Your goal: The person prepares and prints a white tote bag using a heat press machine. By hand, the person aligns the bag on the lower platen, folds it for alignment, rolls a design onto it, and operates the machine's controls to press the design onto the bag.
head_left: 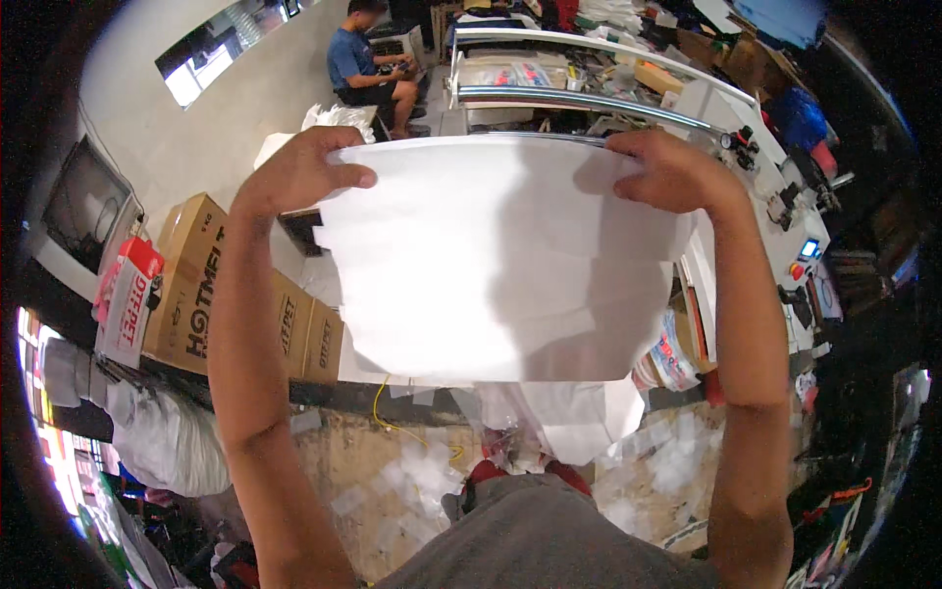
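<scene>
Raised white sheet (496, 265), held up at its two upper corners and hanging flat between the forearms. Left hand (299, 172): fingers curled over the top left corner, thumb pressed on the near face. Right hand (672, 172): fingers closed on the top right corner. The sheet hides most of the work surface behind it.

Behind the top edge: a machine with a long polished metal bar (579, 98) and a white frame, its bed cluttered with small items. Left: stacked brown cardboard boxes (196, 285), closed, with a red-and-white carton (128, 294) leaning at their side. Lower left: a stuffed grey sack (167, 442).

Below the sheet: a plywood surface (343, 461) strewn with clear plastic scraps (422, 471); a small printed tub (667, 358) to the right, contents not discernible.

Far side of the room: a seated person in a blue shirt (368, 64), beside a pale wall.
</scene>
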`<act>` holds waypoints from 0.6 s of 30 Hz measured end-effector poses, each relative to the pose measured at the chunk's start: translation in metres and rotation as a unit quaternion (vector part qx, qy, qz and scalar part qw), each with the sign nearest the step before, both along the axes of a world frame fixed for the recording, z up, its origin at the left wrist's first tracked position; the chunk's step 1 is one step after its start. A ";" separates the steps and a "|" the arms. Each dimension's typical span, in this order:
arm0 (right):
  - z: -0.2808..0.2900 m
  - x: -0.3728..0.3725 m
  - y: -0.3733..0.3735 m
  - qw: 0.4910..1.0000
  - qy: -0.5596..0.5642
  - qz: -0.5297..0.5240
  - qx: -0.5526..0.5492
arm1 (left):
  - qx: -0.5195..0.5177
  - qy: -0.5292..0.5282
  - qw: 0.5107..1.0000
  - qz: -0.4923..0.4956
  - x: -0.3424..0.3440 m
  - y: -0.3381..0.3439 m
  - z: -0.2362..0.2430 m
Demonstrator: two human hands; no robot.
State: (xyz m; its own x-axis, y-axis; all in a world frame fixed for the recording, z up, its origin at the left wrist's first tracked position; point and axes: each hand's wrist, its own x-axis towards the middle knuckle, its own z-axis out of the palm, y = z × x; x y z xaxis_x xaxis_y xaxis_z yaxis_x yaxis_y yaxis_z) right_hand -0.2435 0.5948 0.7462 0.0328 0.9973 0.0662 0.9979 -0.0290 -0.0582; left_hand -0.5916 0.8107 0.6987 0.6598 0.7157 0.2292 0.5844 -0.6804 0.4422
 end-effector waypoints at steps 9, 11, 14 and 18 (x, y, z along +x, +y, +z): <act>-0.057 -0.003 -0.015 0.987 -0.002 0.021 0.162 | 0.108 0.000 0.993 -0.044 0.007 -0.035 -0.030; -0.099 -0.005 -0.036 0.982 -0.032 0.072 0.171 | 0.150 0.067 0.985 -0.056 0.009 -0.067 -0.066; -0.185 0.001 -0.078 0.973 -0.074 0.111 0.187 | 0.115 0.171 0.975 -0.086 0.016 -0.105 -0.143; -0.309 -0.023 -0.097 0.997 0.028 0.064 -0.016 | 0.112 0.159 0.968 -0.159 -0.014 -0.127 -0.326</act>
